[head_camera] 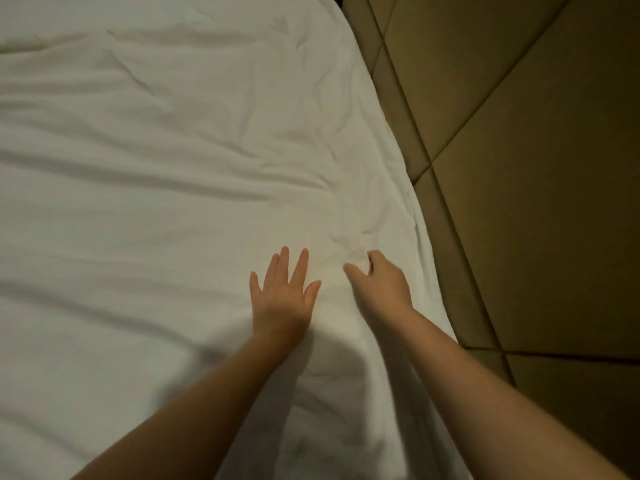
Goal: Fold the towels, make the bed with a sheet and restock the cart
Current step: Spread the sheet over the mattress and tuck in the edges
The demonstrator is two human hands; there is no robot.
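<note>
Two bare forearms come in from the bottom edge, left forearm (194, 403) from lower left, right forearm (485, 386) from lower right, both reaching up the frame over the bed. White sheet (156, 168) covers the bed and fills the whole left and centre of the frame, with long creases running left to right and tighter wrinkles bunched right of centre near its edge. Sheet's right edge runs diagonally from top centre down to lower right.

Left hand (282, 299) sits just below centre, palm down on the sheet, grip spread, fingers straight and fanned, holding nothing. Right hand (381, 284) is just beside it, toward the sheet's right edge, on the wrinkled patch, fingers curled down, thumb sticking out toward the left hand. Blurred, so cannot tell if that grip pinches fabric or only rests on it.

Tan padded panels (519, 168) with dark seams fill the right side, right against the sheet's edge.
</note>
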